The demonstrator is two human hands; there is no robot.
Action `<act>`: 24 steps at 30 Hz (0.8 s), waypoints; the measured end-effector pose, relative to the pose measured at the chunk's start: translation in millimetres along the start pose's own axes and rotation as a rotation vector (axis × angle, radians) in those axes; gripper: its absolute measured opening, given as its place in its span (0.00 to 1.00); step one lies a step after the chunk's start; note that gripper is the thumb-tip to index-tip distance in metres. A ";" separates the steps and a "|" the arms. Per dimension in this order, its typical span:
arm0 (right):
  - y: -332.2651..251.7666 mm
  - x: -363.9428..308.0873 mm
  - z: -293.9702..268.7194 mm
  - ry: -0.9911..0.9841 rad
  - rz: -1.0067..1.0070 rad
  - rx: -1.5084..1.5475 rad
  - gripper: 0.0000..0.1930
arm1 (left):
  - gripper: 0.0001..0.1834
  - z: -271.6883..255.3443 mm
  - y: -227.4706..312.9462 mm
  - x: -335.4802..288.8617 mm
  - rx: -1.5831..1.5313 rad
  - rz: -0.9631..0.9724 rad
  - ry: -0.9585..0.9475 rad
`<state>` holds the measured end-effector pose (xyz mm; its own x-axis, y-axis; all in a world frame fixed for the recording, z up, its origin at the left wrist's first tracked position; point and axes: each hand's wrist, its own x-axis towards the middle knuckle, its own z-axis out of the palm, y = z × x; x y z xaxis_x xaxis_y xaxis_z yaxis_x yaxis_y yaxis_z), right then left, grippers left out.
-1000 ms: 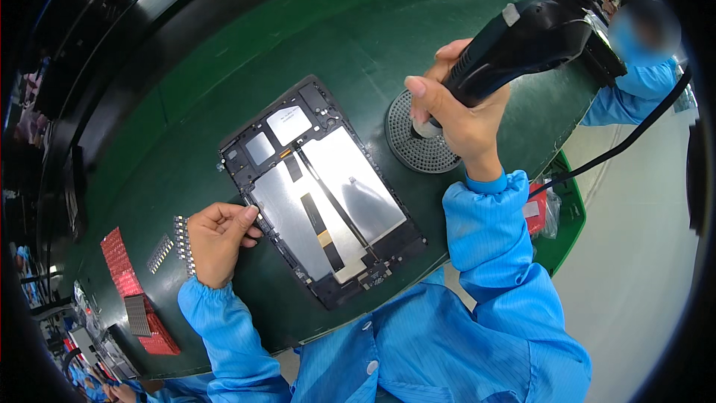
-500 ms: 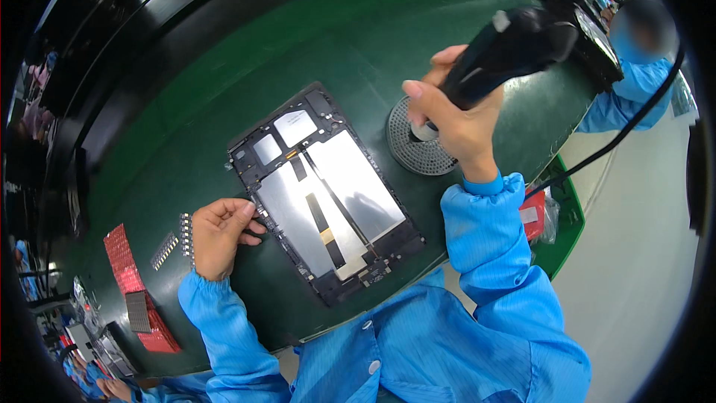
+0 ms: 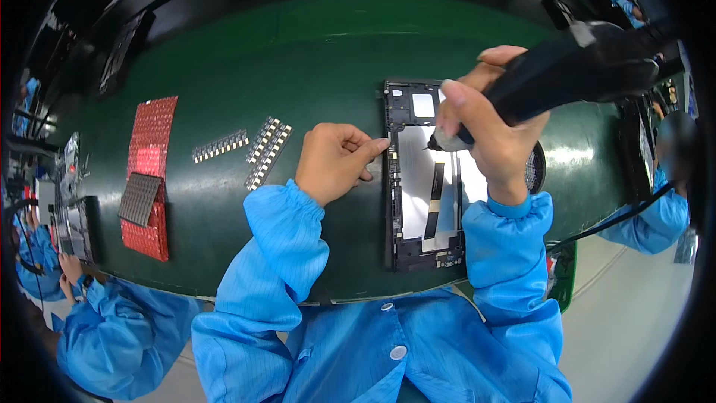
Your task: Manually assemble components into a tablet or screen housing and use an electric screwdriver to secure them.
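Note:
An opened tablet point(image 3: 415, 205) with silver battery panels in a black frame lies on the green bench, partly covered by my right arm. My right hand point(image 3: 496, 130) is closed around a black electric screwdriver point(image 3: 574, 71), whose tip hangs over the tablet's left battery panel. My left hand point(image 3: 335, 158) is at the tablet's left edge, thumb and forefinger pinched together; anything between them is too small to make out. Behind my right wrist, a round grey tray point(image 3: 535, 168) with many small holes is mostly hidden.
Left of my left hand lie several strips of small parts point(image 3: 270, 151). Farther left, a brown ribbed sheet point(image 3: 140, 199) lies on red bubble wrap point(image 3: 153, 134). A black cable point(image 3: 611, 216) runs at the right. Co-workers in blue sit at the left point(image 3: 127, 321) and right point(image 3: 649, 213).
The head view has turned to the left. My right hand has brought the screwdriver from the round tray to over the tablet. My left hand stays by the tablet's left edge, fingers closer together.

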<state>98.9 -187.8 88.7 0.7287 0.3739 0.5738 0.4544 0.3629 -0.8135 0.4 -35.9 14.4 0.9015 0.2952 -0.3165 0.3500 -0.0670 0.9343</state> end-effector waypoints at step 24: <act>29.3 5.5 38.6 -0.051 0.118 0.044 0.15 | 0.12 -5.8 0.5 -0.1 -0.016 0.008 0.000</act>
<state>96.5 -142.2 71.7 0.7481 0.4586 0.4797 0.3435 0.3509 -0.8711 -1.0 -30.5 15.8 0.9042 0.2950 -0.3089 0.3386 -0.0540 0.9394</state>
